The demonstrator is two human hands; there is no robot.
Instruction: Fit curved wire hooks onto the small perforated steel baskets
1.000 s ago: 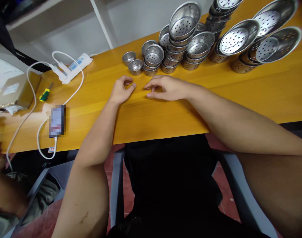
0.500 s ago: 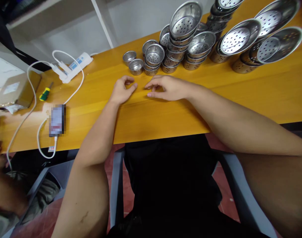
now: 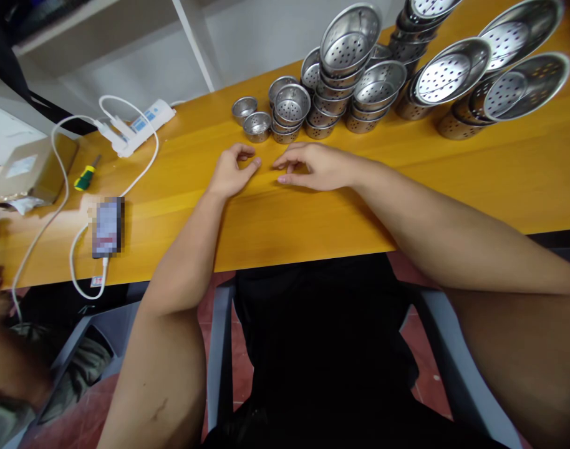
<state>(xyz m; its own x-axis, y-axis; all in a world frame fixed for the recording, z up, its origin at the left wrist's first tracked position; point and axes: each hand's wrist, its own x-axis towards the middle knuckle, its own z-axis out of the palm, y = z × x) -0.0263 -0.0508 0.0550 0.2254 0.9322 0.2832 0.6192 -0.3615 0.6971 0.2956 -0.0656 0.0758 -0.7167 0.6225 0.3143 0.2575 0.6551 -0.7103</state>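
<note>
My left hand [image 3: 233, 169] rests on the yellow wooden table [image 3: 275, 224], fingers curved and thumb apart, with nothing in it. Facing it across a small gap is my right hand [image 3: 320, 166], also bare, its fingers loosely bent and the thumb held away from them. Just beyond both hands stand two small perforated metal cups [image 3: 257, 127]. To their right is a short stack of perforated cups [image 3: 291, 109]. A taller stack [image 3: 345, 62] of the same kind rises behind my right hand, beside a lower stack [image 3: 376, 93]. Neither hand touches any cup.
Wide perforated metal bowls [image 3: 453, 72] lean in stacks at the right. On the left lie a phone [image 3: 108, 227] on a white cable, a power strip [image 3: 144, 128], a green-yellow screwdriver [image 3: 85, 177] and a cardboard box [image 3: 37, 165]. Another person's arm [image 3: 14, 355] is at lower left.
Both hands stay almost where they were, and the cups have not moved. The view has shifted very slightly.
</note>
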